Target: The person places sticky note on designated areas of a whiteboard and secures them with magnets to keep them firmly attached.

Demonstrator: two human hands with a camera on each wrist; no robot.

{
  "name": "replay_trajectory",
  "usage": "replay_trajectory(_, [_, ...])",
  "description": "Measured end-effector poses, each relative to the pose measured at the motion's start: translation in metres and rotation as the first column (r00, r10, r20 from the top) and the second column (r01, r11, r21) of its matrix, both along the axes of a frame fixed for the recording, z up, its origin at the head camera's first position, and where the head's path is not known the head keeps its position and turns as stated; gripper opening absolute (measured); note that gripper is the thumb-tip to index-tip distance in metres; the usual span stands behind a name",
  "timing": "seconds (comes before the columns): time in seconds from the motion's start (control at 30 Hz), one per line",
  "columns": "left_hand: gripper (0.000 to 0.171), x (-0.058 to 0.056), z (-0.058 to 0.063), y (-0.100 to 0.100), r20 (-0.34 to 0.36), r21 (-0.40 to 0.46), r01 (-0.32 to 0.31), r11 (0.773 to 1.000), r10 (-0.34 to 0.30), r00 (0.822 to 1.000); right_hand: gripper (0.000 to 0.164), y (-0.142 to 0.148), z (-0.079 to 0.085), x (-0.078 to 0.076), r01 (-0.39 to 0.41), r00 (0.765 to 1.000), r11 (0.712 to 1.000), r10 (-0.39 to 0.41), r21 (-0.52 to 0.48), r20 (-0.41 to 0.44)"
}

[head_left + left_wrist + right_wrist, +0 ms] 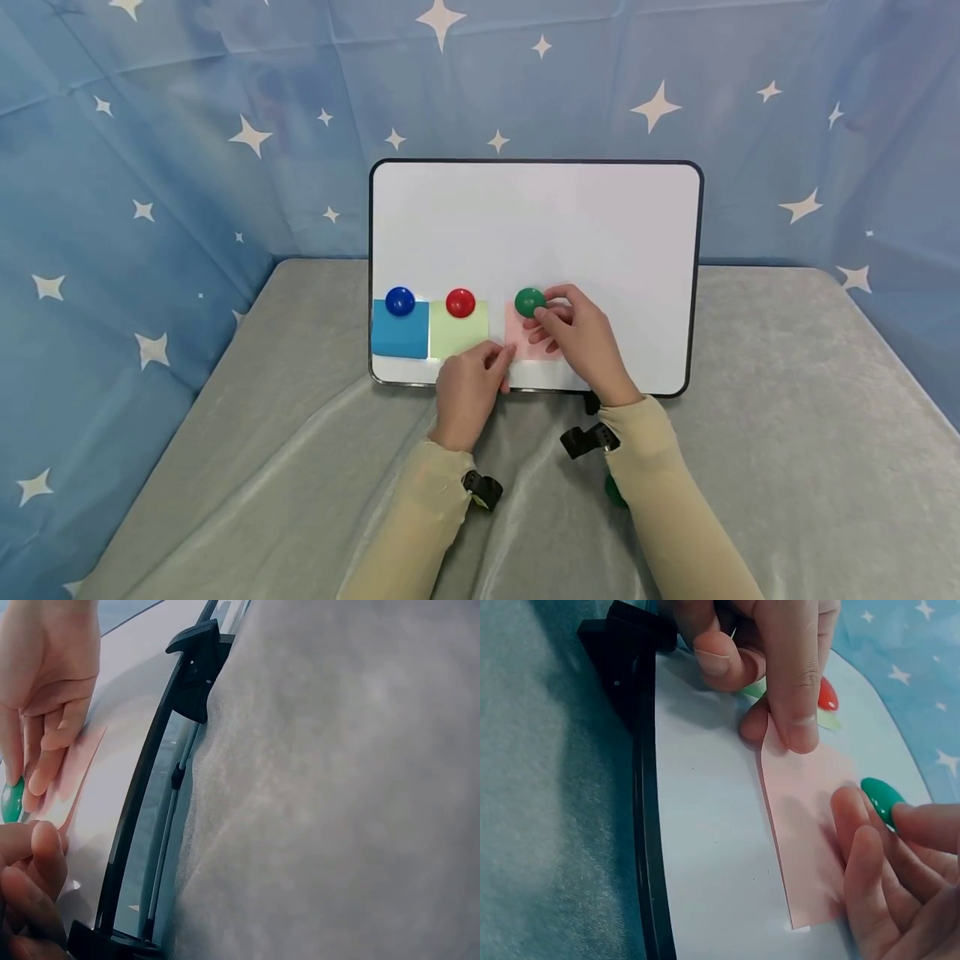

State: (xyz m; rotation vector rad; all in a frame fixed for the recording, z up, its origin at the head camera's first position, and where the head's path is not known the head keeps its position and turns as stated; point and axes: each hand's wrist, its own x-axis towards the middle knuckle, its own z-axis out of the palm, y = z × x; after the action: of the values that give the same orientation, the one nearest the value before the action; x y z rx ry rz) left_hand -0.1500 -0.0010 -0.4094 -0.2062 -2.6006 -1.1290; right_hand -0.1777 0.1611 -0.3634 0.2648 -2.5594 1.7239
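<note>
A whiteboard [540, 225] stands upright on the grey table. A pink note [516, 335] lies flat against its lower middle, with a green magnet [528, 302] at the note's top edge. My right hand [542, 308] pinches this magnet between thumb and forefinger, and its other fingers rest on the note. My left hand [502, 357] pinches the note's lower left corner. The right wrist view shows the note [802, 817], the magnet [881, 799] and the left thumb [799, 712] on the note's corner. In the left wrist view the magnet [11, 801] is mostly hidden behind the fingers of my right hand.
Left of the pink note, a blue note [400, 333] is held by a blue magnet [400, 301] and a green note [457, 335] by a red magnet [460, 302]. A small green object [615, 492] peeks from under my right forearm. Starred blue cloth surrounds the table.
</note>
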Motion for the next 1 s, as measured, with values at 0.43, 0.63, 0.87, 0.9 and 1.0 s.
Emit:
replay_trajectory(0.43, [0.028,0.0003,0.0007,0.0020,0.028,0.026,-0.005,1.000,0.004,1.000,0.031,0.0003,0.0003,-0.0001,0.034,0.999,0.999,-0.034,0.033,-0.013])
replay_trajectory(0.63, [0.027,0.0002,0.0006,0.0018,0.018,0.025,-0.004,1.000,0.003,1.000,0.026,-0.0008,-0.0011,-0.0015,0.046,0.999,0.999,-0.046,0.026,-0.013])
replay_trajectory(0.87, [0.027,-0.0010,-0.0009,0.0014,0.010,0.020,-0.006,1.000,0.006,1.000,0.026,-0.0008,-0.0020,-0.0022,0.060,0.998,0.998,-0.060,0.011,-0.012])
replay_trajectory(0.9, [0.027,-0.0011,-0.0010,0.0013,0.012,0.019,-0.008,1.000,0.007,1.000,0.026,-0.0009,-0.0021,-0.0023,0.062,0.998,0.998,-0.061,0.009,-0.014])
replay_trajectory(1.0, [0.028,-0.0008,-0.0006,0.0012,0.020,0.019,-0.010,1.000,0.010,1.000,0.026,-0.0010,-0.0028,-0.0024,0.069,0.997,0.998,-0.069,0.009,-0.024])
